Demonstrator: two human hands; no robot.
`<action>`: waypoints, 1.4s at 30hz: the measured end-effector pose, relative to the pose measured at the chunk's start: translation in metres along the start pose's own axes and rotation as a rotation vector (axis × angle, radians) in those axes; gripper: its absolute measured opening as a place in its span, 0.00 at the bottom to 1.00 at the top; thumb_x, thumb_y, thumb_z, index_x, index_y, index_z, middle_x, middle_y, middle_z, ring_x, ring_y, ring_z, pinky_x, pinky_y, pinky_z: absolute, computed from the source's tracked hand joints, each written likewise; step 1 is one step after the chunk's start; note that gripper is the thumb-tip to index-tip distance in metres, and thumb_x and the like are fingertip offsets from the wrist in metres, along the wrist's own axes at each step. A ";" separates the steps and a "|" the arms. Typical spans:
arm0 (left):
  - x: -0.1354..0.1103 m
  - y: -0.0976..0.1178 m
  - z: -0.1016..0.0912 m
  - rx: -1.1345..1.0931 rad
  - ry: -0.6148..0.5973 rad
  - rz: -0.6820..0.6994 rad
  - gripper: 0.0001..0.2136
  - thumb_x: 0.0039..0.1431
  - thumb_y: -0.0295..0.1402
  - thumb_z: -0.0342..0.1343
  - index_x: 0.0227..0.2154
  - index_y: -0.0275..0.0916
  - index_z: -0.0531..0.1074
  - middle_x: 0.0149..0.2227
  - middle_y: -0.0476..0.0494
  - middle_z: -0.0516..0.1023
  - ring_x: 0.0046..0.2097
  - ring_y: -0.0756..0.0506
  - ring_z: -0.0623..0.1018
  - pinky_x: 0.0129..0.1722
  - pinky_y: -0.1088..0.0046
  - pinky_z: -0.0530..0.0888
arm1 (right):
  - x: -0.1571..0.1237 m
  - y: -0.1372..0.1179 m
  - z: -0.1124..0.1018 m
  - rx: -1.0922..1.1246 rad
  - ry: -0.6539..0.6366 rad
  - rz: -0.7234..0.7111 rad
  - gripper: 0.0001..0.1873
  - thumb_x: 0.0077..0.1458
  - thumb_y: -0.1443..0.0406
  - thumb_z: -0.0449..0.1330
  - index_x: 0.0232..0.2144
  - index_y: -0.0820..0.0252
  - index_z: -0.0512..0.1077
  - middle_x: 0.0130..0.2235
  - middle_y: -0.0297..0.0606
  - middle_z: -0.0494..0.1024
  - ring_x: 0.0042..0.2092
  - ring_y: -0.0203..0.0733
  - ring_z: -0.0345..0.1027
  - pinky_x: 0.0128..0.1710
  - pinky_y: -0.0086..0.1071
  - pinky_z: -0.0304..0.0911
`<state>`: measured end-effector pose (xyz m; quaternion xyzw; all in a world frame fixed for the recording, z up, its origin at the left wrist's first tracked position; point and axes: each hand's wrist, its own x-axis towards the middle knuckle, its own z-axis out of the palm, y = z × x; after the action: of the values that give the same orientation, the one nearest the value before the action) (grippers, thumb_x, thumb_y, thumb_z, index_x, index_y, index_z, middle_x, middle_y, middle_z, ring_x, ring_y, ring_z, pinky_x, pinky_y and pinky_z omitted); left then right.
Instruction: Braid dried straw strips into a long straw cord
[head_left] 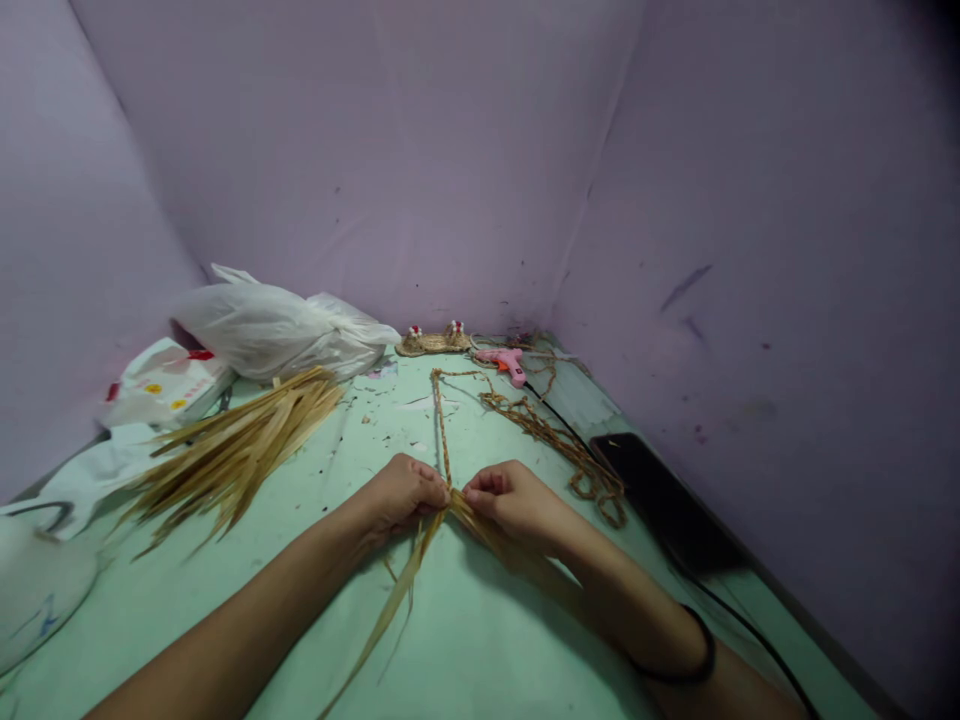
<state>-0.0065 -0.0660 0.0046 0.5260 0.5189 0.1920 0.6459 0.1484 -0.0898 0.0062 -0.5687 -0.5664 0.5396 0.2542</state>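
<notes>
A thin braided cord (442, 430) of dried leaf fibre runs from the far middle of the green surface down to my two hands. My left hand (409, 495) pinches the cord's near end, where loose strips begin. Close beside it, my right hand (510, 500) is closed on pale straw-coloured strips that trail back under my right forearm. Another loose strip (397, 600) hangs from the left hand toward the front edge. The fingertips of both hands almost meet at the cord's end.
Left lies a bundle of dried strips (247, 450), with a white plastic bag (285, 330) behind it. At the back sit a woven piece (433, 344) and a pink glue gun (510, 364). Coiled cord (555, 440) and a black phone-like slab (660, 500) lie right.
</notes>
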 end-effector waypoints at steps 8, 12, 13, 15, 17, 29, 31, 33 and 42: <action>0.003 -0.005 -0.001 -0.020 -0.010 0.025 0.06 0.34 0.31 0.52 0.14 0.35 0.62 0.09 0.57 0.55 0.11 0.58 0.49 0.11 0.80 0.43 | 0.002 -0.002 -0.002 0.522 -0.179 0.277 0.08 0.46 0.73 0.48 0.19 0.67 0.64 0.20 0.41 0.72 0.19 0.36 0.65 0.21 0.29 0.61; 0.002 -0.002 0.000 -0.027 0.000 0.019 0.05 0.33 0.31 0.52 0.15 0.35 0.63 0.09 0.57 0.57 0.11 0.58 0.51 0.12 0.80 0.44 | 0.003 0.001 -0.004 0.582 -0.259 0.279 0.08 0.47 0.74 0.49 0.21 0.70 0.66 0.22 0.42 0.72 0.22 0.35 0.67 0.24 0.29 0.63; 0.001 -0.001 0.001 -0.027 0.006 0.016 0.05 0.33 0.31 0.52 0.15 0.34 0.63 0.09 0.56 0.57 0.11 0.58 0.51 0.12 0.80 0.44 | 0.003 0.002 -0.005 0.591 -0.284 0.280 0.08 0.48 0.74 0.49 0.22 0.70 0.67 0.22 0.42 0.72 0.22 0.35 0.67 0.25 0.28 0.63; 0.000 0.000 0.001 -0.024 0.012 0.010 0.05 0.33 0.31 0.53 0.15 0.35 0.63 0.09 0.57 0.56 0.11 0.58 0.51 0.12 0.80 0.44 | 0.003 0.002 -0.005 0.597 -0.314 0.275 0.07 0.48 0.73 0.50 0.23 0.70 0.67 0.21 0.41 0.72 0.23 0.35 0.67 0.25 0.28 0.63; 0.000 0.001 0.001 -0.022 0.006 0.012 0.05 0.33 0.30 0.53 0.14 0.35 0.63 0.08 0.57 0.55 0.11 0.58 0.50 0.12 0.79 0.44 | 0.002 0.002 -0.004 0.581 -0.312 0.274 0.06 0.47 0.73 0.51 0.23 0.70 0.67 0.21 0.40 0.72 0.22 0.34 0.67 0.26 0.29 0.64; 0.004 -0.006 -0.001 0.011 0.015 0.043 0.04 0.34 0.30 0.53 0.15 0.33 0.66 0.09 0.57 0.55 0.11 0.59 0.50 0.12 0.79 0.44 | 0.004 -0.001 0.015 0.366 0.026 0.152 0.06 0.33 0.77 0.52 0.18 0.65 0.63 0.13 0.29 0.65 0.14 0.25 0.49 0.12 0.21 0.40; 0.004 -0.005 -0.001 0.023 0.024 0.050 0.05 0.34 0.30 0.53 0.15 0.33 0.66 0.09 0.57 0.55 0.11 0.58 0.50 0.12 0.79 0.44 | 0.005 -0.002 0.016 0.340 0.071 0.134 0.05 0.32 0.77 0.52 0.16 0.65 0.64 0.11 0.28 0.63 0.14 0.24 0.46 0.13 0.22 0.38; 0.004 -0.004 -0.001 0.031 0.024 0.055 0.04 0.34 0.30 0.53 0.14 0.33 0.66 0.09 0.57 0.55 0.11 0.58 0.50 0.12 0.79 0.44 | 0.005 -0.003 0.016 0.335 0.088 0.121 0.04 0.34 0.75 0.53 0.15 0.65 0.65 0.11 0.29 0.63 0.14 0.25 0.46 0.15 0.23 0.40; 0.004 -0.004 -0.002 0.206 0.003 0.141 0.03 0.33 0.28 0.50 0.13 0.34 0.65 0.09 0.55 0.55 0.14 0.57 0.53 0.15 0.79 0.49 | 0.009 0.001 0.018 0.291 0.159 0.142 0.02 0.32 0.73 0.55 0.13 0.65 0.65 0.10 0.26 0.60 0.14 0.25 0.46 0.16 0.24 0.41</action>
<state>-0.0078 -0.0639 -0.0009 0.6245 0.4987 0.1832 0.5725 0.1305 -0.0878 -0.0023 -0.6052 -0.4189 0.5858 0.3393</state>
